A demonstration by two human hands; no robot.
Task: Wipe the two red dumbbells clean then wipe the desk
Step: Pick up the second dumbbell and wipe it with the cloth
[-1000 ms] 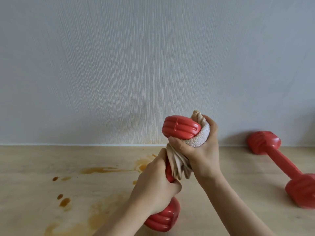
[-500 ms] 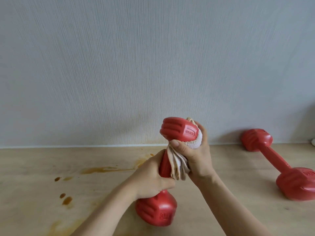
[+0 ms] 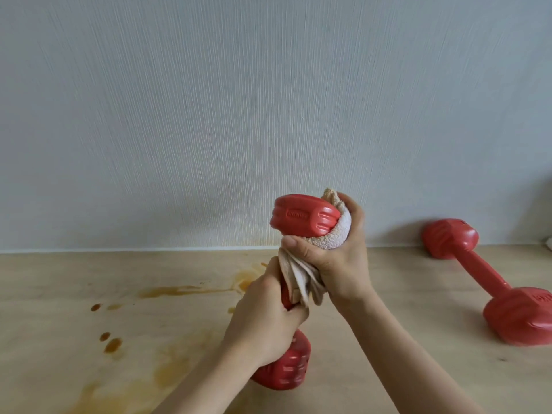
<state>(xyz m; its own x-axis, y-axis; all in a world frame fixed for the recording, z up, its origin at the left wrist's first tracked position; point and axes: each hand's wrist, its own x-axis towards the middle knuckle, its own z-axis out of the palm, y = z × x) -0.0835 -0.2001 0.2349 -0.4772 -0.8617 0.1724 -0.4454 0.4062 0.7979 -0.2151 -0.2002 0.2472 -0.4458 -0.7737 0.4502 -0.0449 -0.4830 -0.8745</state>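
Observation:
A red dumbbell stands nearly upright above the desk, its lower head near the wood. My left hand grips its handle. My right hand holds a beige cloth wrapped against the right side and underside of the upper head, with the cloth's tail hanging down between my hands. A second red dumbbell lies on the desk at the right, untouched.
The light wooden desk carries brown liquid stains and drops left of my hands. A pale textured wall rises directly behind the desk. A small white thing shows at the far right edge.
The held dumbbell has turned a little in my grip, showing its embossed side. My right hand with the cloth has shifted round the upper head. The second dumbbell has not moved on the desk.

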